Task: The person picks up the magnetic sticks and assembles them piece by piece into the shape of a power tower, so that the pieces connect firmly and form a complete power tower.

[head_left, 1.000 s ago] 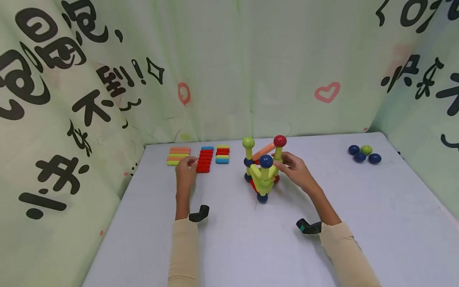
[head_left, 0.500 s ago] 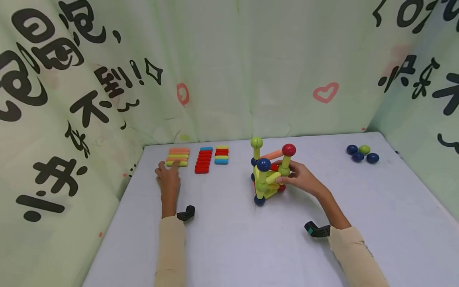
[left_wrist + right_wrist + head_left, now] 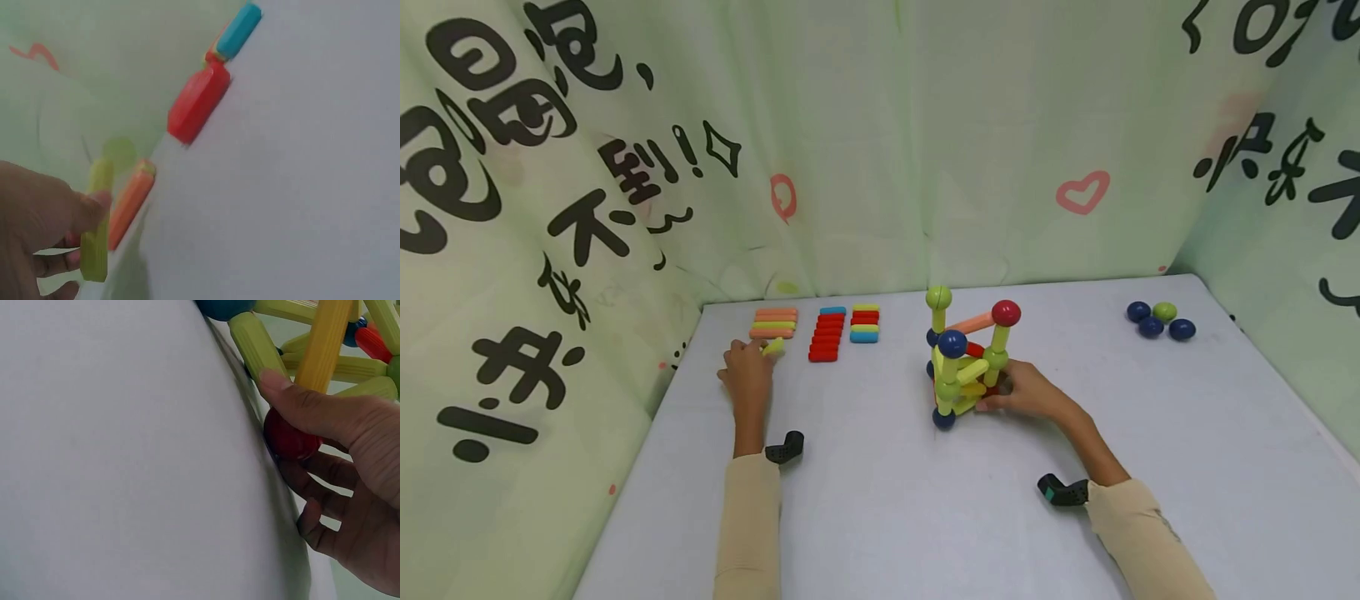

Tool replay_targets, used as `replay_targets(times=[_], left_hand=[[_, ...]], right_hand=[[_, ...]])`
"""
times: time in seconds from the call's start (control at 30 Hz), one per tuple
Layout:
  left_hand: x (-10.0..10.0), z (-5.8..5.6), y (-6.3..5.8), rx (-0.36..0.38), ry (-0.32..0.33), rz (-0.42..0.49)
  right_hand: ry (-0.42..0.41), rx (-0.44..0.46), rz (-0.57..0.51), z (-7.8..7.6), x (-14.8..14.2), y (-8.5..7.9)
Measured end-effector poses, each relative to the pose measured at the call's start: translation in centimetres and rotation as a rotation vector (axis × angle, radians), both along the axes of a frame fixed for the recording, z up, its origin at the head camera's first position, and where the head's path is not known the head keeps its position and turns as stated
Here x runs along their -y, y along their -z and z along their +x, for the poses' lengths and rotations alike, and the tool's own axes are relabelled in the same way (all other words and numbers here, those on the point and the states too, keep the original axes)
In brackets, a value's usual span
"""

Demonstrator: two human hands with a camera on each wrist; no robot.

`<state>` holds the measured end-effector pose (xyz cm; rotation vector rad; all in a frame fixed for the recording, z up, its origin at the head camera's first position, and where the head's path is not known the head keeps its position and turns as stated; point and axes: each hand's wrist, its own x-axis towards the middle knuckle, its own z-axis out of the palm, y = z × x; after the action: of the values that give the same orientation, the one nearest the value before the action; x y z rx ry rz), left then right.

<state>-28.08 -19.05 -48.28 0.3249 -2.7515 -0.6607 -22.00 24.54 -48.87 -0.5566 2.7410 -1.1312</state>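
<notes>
At the left of the table, my left hand pinches a yellow-green stick between thumb and fingers, lifted off the table. Just beyond it lies a row of orange and yellow sticks. In the middle stands a tower of coloured sticks joined by balls, with blue, green and red balls on its uprights. My right hand holds the tower's lower right corner. There, in the right wrist view, thumb and fingers are round a dark red ball, the thumb also touching a yellow-green stick.
Red sticks topped by a blue one lie in a column right of the left hand. A shorter row of mixed sticks lies beside them. Blue balls and one green ball rest at the back right. A curtain hangs behind the table.
My left hand has moved left from the red sticks to the orange-yellow row and picked up a yellow-green stick. The tower has turned and shifted right; my right hand has slid lower on it.
</notes>
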Motion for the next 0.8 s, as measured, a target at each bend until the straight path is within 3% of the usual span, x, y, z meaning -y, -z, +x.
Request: replay_targets(times=[0.1, 0.2, 0.3, 0.4, 0.53, 0.8], left_hand=[[-1.4, 0.1, -0.9, -0.108, 0.012, 0.194], [-3.4, 0.1, -2.2, -0.175, 0.114, 0.468], [-6.2, 0.6, -3.9, -0.119, 0.269, 0.763], [-9.4, 1.3, -5.2, -0.009, 0.411, 0.949], [-12.7, 1.8, -6.1, 0.09, 0.548, 1.012], [-15.1, 2.3, -6.0, 0.227, 0.656, 0.946]], right_hand=[[0.017, -0.038, -0.001, 0.1, 0.4, -0.1], [0.039, -0.047, 0.0, 0.3, 0.7, -0.3], [0.045, -0.061, -0.013, 0.7, 1.1, -0.4], [0.032, -0.084, -0.006, 1.0, 1.6, -0.3], [0.0, -0.081, 0.011, 1.1, 2.6, -0.2], [-0.005, -0.04, 0.02, 1.5, 3.6, 0.0]])
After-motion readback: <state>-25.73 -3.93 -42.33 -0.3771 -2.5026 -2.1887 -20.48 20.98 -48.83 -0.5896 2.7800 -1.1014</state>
